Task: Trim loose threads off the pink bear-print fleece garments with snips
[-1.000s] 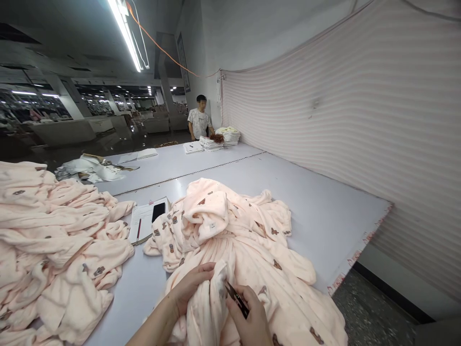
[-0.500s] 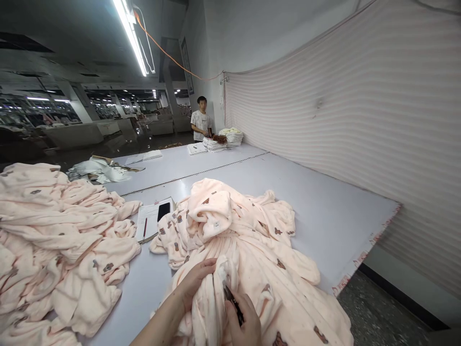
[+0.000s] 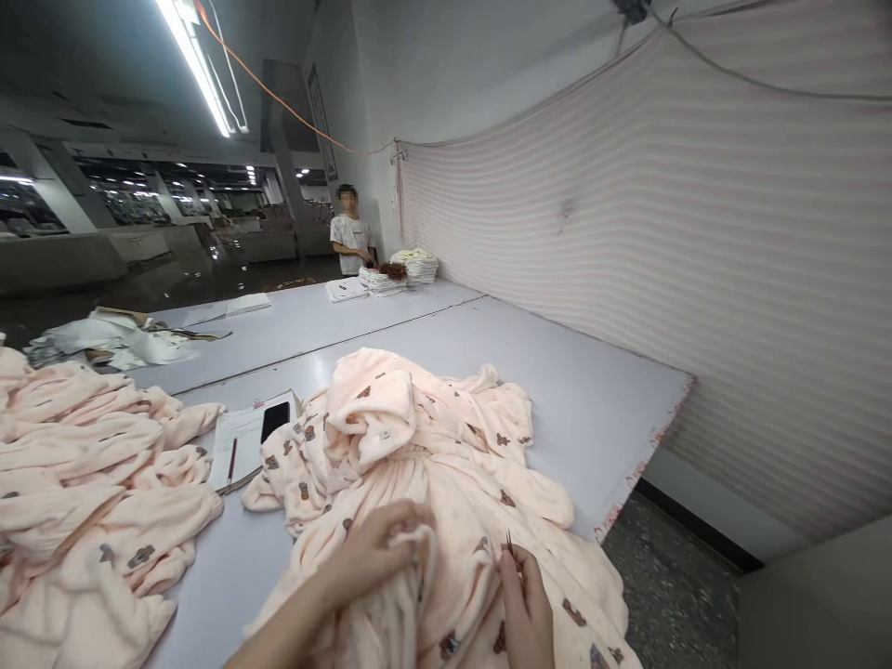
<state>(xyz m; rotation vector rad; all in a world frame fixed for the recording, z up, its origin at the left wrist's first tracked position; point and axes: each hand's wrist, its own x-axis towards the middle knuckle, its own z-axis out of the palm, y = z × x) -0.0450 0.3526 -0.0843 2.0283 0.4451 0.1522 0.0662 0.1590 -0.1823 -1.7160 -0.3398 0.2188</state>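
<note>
A pale pink plush garment (image 3: 460, 483) with small brown bear prints lies bunched over the near table, a small white label on its upper folds. My left hand (image 3: 380, 557) is closed on a gathered fold of it, slightly blurred. To the right, my right hand (image 3: 528, 609) grips small dark thread snips (image 3: 509, 541). Their pointed tips stick up above the fingers; the rest is hidden in the palm. The snips are apart from the fold in my left hand, over the garment's right part.
More pink plush garments (image 3: 90, 502) are heaped at left. Between the heaps lie papers (image 3: 229, 437) with a pen and a black phone (image 3: 275, 421). White scraps (image 3: 132, 336) and folded stacks (image 3: 416, 267) sit farther back. A person (image 3: 350, 237) stands at the far edge; a striped cloth (image 3: 557, 242) hangs at right.
My right hand has moved right with the snips, away from the fold by my left hand. My left hand still holds fabric. The whole view has swung somewhat to the right.
</note>
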